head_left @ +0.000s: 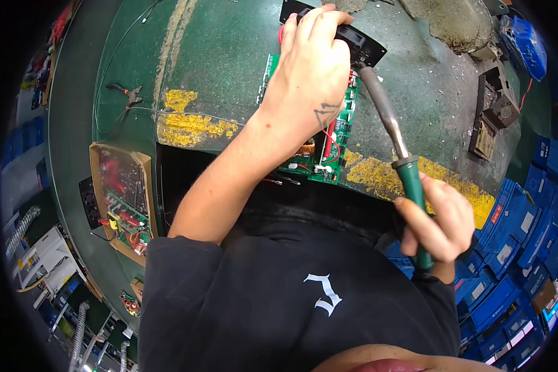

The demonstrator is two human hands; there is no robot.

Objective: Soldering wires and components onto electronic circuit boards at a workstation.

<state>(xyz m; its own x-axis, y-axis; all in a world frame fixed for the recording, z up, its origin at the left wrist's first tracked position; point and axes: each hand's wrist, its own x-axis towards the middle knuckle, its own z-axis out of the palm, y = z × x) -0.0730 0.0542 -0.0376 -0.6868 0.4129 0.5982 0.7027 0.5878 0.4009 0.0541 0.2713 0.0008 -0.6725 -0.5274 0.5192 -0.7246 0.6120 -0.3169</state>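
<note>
My left hand (pixel 316 62) is closed over a black panel (pixel 373 49) at the far middle of the bench, its fingers wrapped round the panel's upper side. Below that hand lies a green circuit board (pixel 346 118) with red wires and a copper coil (pixel 306 147), partly hidden by my wrist. My right hand (pixel 440 220) grips the green handle of a soldering iron (pixel 409 180). The iron slants up and left, and its tip end meets the lower edge of the black panel near the board. Whether the tip touches a joint I cannot tell.
Wire cutters (pixel 130 96) and a thin grey cable (pixel 186 115) lie at left. A cardboard box (pixel 146 186) holds more boards at lower left. On the right are a dirty metal holder (pixel 496 111), a blue bag (pixel 527 46) and stacked blue bins (pixel 508 248).
</note>
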